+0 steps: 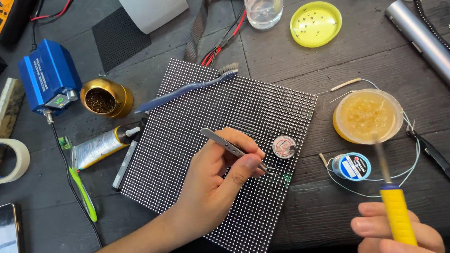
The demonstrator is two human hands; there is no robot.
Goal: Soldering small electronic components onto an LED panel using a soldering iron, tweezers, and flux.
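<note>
We are looking down at the left hand, which is pinching a pair of metal tweezers between the thumb and the fingers. The tips of the tweezers are pointing down at the dotted black panel, close to its right edge. A small round tin is sitting on the panel just beside the tips.

We are seeing the right hand low in the corner, closing around the yellow handle of a soldering iron. Its thin tip is sticking up in the air over the table, near a blue spool of wire. A pot of yellow paste is resting just past the spool.

A blue toothbrush is lying across the top corner of the panel, hanging over the edge. To the left of the panel, a gold cup, a blue box and a tube are crowding the table. The middle of the panel is staying bare, so there is room there for the hand to slide. A yellow lid and a glass are sitting far up at the top.
</note>
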